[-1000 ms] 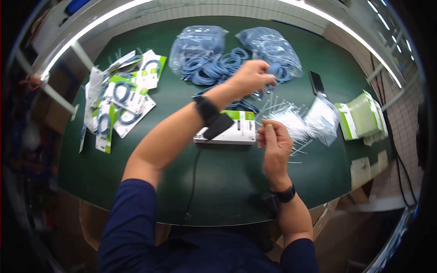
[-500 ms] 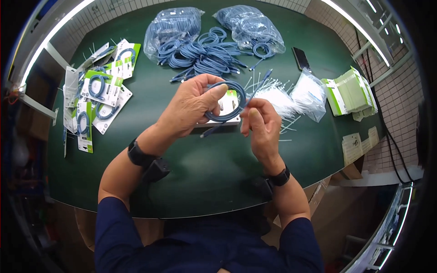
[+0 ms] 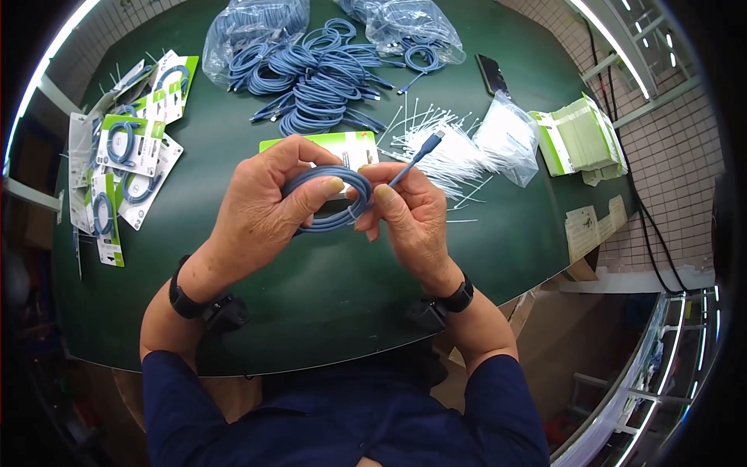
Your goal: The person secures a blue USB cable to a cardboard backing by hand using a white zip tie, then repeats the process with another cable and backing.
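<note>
A coiled blue cable is held up between my two hands above the table. My left hand grips the left side of the coil, its thumb lying across the loops. On the coil's right side my right hand pinches the cable between thumb and fingers. From that pinch a free end with a plug sticks out up and to the right. Behind my hands lies a white and green packaging card, partly covered by them.
Beyond my hands lies a pile of blue cables, backed by clear bags of more. White cable ties and a plastic bag lie to the right, near stacked green cards. Carded cables are heaped at left. A phone lies farther back.
The view has shifted, so the table's things appear farther left and up. Both hands have come nearer with the coil, and the cable's free end now points farther right of it.
</note>
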